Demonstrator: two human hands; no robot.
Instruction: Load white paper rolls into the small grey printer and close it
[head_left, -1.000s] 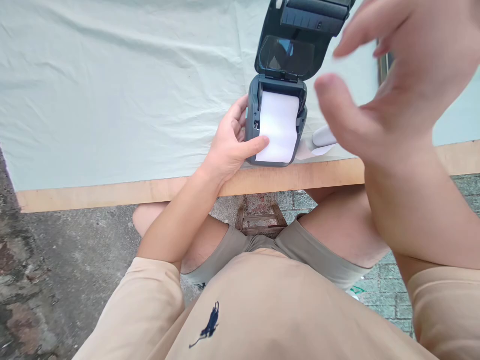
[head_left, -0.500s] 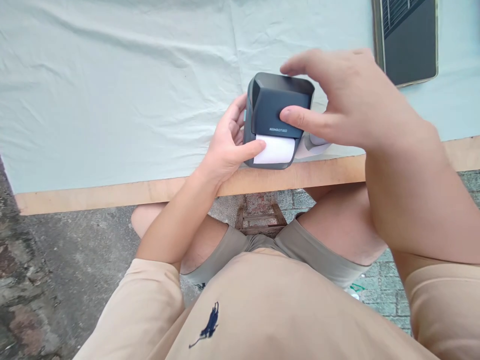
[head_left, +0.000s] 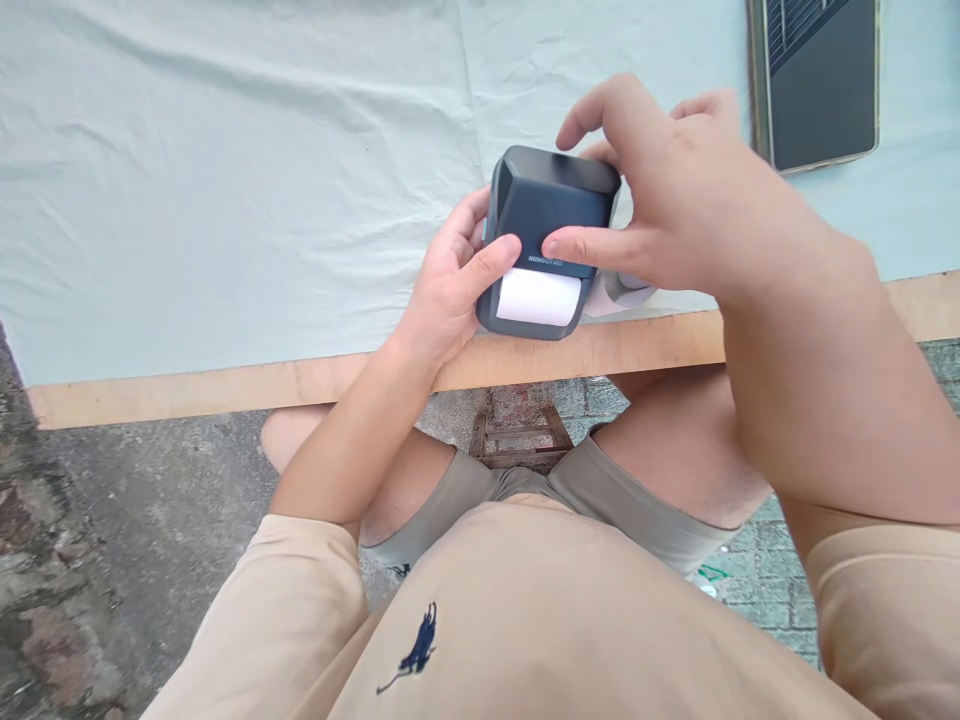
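A dark label printer (head_left: 559, 205) with NIIMBOT lettering is held above the table's front edge. My left hand (head_left: 457, 270) grips its left side, thumb on the front face and fingers around the back. White label paper (head_left: 538, 297) shows in the slot at the printer's lower end. Over the right side, my right hand (head_left: 660, 190) has its thumb at the front face and its index finger arched above the top edge; the fingers are spread apart. Whether the thumb presses on the printer is hard to tell. Behind the printer, a roll of white paper (head_left: 634, 290) lies partly hidden.
A pale cloth (head_left: 240, 200) covers the table, with a bare wooden strip (head_left: 187, 388) along the front edge. A dark flat device with a glossy screen (head_left: 825, 90) lies at the back right. Below the table stands a small wooden stool (head_left: 521, 440).
My left thumb has moved up from the label paper onto the printer's front face. The printer has shifted slightly left, and my right index finger has lifted and bent more.
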